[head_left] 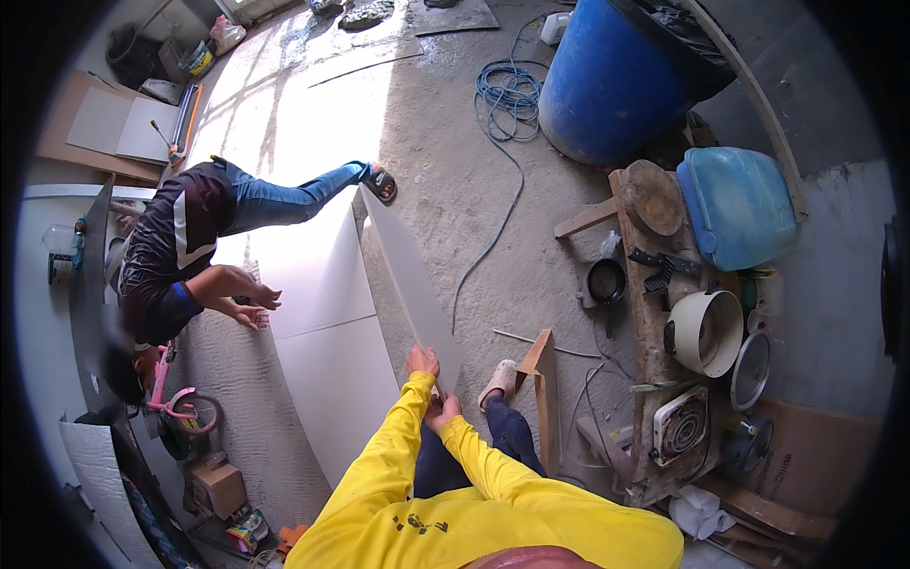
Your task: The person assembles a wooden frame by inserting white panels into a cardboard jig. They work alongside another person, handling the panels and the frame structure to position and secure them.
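Note:
A long, flat white board (412, 284) stands tilted on edge in front of me, its far end near a co-worker's sandal. My left hand (423, 360) is closed around its near end. Just below, my right hand (442, 412) grips the same end, fingers partly hidden. To the left of that board lie large pale panels (327, 379), with a seam between them. Across them a co-worker (175, 242) in a dark shirt and jeans bends over. This person's two hands (256, 308) are held out above the panels' left edge, fingers apart.
On the right, a rough wooden bench (649, 360) carries a pale pot (706, 332) and a stove (680, 424). Beyond are a blue barrel (616, 85) and a coiled hose (510, 100). A wooden frame (545, 398) stands by my foot; a pink bicycle (185, 408) is at left.

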Demonstrator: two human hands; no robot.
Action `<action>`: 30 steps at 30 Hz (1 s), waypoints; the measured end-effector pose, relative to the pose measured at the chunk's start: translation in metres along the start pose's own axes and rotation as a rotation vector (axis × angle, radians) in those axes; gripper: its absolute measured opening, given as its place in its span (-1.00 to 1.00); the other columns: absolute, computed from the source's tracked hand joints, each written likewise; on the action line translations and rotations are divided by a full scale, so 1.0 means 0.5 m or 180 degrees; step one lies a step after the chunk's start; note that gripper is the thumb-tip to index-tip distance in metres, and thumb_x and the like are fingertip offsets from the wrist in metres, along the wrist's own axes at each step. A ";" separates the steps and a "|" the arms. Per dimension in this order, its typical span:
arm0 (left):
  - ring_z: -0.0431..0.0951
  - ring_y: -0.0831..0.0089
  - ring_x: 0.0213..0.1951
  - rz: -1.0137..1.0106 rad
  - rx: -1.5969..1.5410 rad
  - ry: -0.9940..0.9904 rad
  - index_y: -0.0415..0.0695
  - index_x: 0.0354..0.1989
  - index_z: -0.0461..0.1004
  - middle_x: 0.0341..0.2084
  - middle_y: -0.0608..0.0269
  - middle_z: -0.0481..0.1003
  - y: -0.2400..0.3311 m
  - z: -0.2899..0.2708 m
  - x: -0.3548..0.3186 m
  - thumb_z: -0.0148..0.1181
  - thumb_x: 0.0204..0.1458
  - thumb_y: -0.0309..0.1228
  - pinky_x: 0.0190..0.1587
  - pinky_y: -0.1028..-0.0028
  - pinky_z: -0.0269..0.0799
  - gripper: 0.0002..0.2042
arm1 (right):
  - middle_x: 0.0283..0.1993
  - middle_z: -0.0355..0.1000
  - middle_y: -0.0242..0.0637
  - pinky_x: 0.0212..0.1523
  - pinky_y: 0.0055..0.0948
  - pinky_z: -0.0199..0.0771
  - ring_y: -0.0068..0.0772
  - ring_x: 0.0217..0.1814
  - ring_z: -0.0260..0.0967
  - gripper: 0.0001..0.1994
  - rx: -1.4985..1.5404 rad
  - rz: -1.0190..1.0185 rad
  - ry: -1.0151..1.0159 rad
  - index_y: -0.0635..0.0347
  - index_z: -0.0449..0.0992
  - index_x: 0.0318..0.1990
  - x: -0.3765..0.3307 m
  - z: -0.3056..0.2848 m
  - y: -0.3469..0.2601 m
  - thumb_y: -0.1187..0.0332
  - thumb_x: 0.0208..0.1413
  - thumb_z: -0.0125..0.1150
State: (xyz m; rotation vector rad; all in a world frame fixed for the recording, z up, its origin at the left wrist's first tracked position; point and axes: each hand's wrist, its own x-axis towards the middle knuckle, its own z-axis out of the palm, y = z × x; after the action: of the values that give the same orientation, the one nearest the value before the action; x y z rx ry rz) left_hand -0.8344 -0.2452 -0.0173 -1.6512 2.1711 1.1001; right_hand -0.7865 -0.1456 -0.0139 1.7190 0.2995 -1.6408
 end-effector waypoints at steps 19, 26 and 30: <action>0.40 -0.17 -0.16 -0.0117 0.0043 -0.0145 -0.28 -0.20 0.38 -0.33 -0.29 0.43 -0.139 -0.092 0.038 0.04 -0.05 -0.25 -0.08 0.10 0.32 -0.66 | -0.20 0.38 -0.12 -0.44 -0.40 0.37 -0.20 -0.26 0.41 -0.46 -0.3674 0.0668 -0.0213 0.28 0.21 -0.08 -0.011 -0.042 0.052 -0.09 0.14 -0.32; 0.40 -0.12 -0.13 0.0163 0.0060 0.0089 -0.29 -0.09 0.34 -0.25 -0.22 0.43 -0.220 -0.079 0.071 0.03 -0.03 -0.24 -0.04 0.15 0.30 -0.60 | -0.30 0.41 -0.18 -0.47 -0.50 0.41 -0.42 -0.46 0.41 -0.72 -0.6284 -0.3625 -0.1536 0.32 0.38 -0.13 -0.346 -0.034 -0.084 0.37 0.00 0.09; 0.46 -0.08 -0.22 0.0045 0.0139 -0.0116 -0.25 -0.21 0.42 -0.34 -0.16 0.47 -0.173 -0.098 0.056 0.07 -0.04 -0.30 -0.14 0.18 0.37 -0.71 | -0.04 0.23 -0.07 -0.04 -0.25 0.23 -0.10 -0.02 0.21 -0.49 -0.6629 -0.5733 -0.0222 0.26 0.25 0.03 -0.426 -0.071 -0.205 0.33 -0.13 0.20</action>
State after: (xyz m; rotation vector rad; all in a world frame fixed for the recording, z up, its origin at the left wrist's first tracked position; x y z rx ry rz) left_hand -0.7539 -0.3072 -0.0362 -1.5878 2.1716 1.0701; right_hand -0.8566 0.0155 0.1482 -0.6643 2.6162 -0.8201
